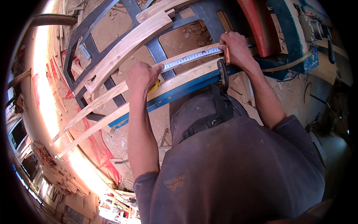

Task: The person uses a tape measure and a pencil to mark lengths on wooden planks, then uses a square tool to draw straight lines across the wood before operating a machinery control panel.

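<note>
The left fingers (157, 70) grip the yellow-cased tape measure (188, 59); its blade runs to the right fingers (226, 39), which clasp a slim red stick (227, 56) above a wooden strip (182, 75).

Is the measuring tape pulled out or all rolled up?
Pulled out: the tape stretches from the left hand to the right hand, with its markings showing.

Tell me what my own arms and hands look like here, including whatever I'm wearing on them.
Your left hand and right hand are gloveless, with no watch or bracelet visible. Both forearms are bare. Short, dark greyish sleeves cover the upper arms, matching your shirt.
</note>
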A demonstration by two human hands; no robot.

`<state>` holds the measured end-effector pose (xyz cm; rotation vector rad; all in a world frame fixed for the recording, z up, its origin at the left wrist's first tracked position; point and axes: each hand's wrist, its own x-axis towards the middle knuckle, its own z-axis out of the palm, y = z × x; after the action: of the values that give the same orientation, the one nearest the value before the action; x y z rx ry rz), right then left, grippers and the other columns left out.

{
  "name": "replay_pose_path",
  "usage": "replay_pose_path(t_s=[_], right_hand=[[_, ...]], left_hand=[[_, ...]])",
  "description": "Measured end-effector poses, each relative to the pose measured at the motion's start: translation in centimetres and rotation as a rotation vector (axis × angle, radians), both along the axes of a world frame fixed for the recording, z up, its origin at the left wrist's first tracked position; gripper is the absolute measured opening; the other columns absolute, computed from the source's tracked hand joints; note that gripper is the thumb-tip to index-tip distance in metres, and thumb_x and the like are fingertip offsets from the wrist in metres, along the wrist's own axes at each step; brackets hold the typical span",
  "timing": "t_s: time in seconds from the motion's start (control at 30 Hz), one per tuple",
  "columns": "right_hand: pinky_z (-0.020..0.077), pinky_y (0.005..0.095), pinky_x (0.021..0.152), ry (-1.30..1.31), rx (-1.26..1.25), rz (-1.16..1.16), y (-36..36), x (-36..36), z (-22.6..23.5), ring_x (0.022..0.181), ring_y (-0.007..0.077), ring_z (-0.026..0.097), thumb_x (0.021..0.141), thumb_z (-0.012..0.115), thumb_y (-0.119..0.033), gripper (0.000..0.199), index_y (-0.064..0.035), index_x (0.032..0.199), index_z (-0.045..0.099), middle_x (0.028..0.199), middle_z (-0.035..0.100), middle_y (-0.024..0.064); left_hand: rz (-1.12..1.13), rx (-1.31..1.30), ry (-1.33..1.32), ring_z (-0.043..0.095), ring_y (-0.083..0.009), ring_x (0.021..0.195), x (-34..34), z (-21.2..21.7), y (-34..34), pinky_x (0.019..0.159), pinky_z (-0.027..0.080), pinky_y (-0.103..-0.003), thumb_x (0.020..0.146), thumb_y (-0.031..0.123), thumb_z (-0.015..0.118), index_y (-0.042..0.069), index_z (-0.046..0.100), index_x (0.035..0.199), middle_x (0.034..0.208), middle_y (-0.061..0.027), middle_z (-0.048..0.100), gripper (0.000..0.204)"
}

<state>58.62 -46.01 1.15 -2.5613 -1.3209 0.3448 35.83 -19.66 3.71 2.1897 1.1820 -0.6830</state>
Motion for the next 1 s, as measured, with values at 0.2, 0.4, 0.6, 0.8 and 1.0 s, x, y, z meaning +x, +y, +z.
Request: replay_pose_path(t_s=[0.2, 0.4, 0.6, 0.8, 1.0], right_hand=[[0.0447, 0.0506, 0.087, 0.021, 0.008, -0.001, 0.0, 0.2, -0.1, 0.100, 0.0365, 0.061, 0.091, 0.078, -0.015, 0.015, -0.0075, 0.096, 0.066, 0.094, 0.064, 0.0154], [0.0435, 0.0502, 0.090, 0.045, -0.035, -0.022, 0.2, 0.3, 0.0, 0.104, 0.0352, 0.063, 0.093, 0.077, -0.019, 0.013, -0.0101, 0.097, 0.069, 0.097, 0.066, 0.0142], [0.0453, 0.0511, 0.098, 0.061, 0.144, 0.028, -0.5, -0.2, 0.7, 0.112, 0.0383, 0.060, 0.083, 0.079, -0.009, 0.029, -0.0059, 0.109, 0.067, 0.108, 0.066, 0.0172], [0.0422, 0.0528, 0.114, -0.031, 0.234, 0.147, -1.4, -1.7, 0.8, 0.130, 0.0421, 0.057, 0.076, 0.083, -0.009, 0.063, -0.0060, 0.136, 0.063, 0.131, 0.065, 0.0203], [0.0409, 0.0523, 0.116, -0.068, 0.327, -0.058, -3.4, -1.5, 0.8, 0.134, 0.0405, 0.057, 0.081, 0.076, -0.004, 0.048, -0.0046, 0.127, 0.065, 0.127, 0.067, 0.0199]], left_hand=[[0.013, -0.020, -0.024, 0.076, -0.0374, 0.081, -0.2, -0.3, 0.3, 0.078, 0.057, -0.047, 0.086, 0.058, 0.081, 0.004, 0.083, 0.081, 0.081, -0.0202, 0.077, 0.054], [0.001, 0.002, -0.003, 0.075, -0.0370, 0.081, 0.0, -0.3, 0.3, 0.077, 0.057, -0.047, 0.085, 0.059, 0.081, 0.004, 0.083, 0.081, 0.081, -0.0196, 0.077, 0.055], [0.003, 0.002, 0.005, 0.076, -0.0376, 0.082, -0.1, -0.3, 0.5, 0.077, 0.057, -0.047, 0.085, 0.059, 0.082, 0.004, 0.083, 0.080, 0.082, -0.0205, 0.077, 0.055], [-0.019, 0.049, -0.060, 0.075, -0.0388, 0.081, -0.4, -1.3, 0.6, 0.079, 0.057, -0.048, 0.085, 0.056, 0.082, 0.002, 0.082, 0.079, 0.082, -0.0218, 0.077, 0.055], [0.053, 0.032, -0.005, 0.074, -0.0354, 0.074, -0.1, 0.7, 0.0, 0.077, 0.056, -0.047, 0.085, 0.053, 0.084, 0.000, 0.083, 0.082, 0.076, -0.0214, 0.075, 0.052]])
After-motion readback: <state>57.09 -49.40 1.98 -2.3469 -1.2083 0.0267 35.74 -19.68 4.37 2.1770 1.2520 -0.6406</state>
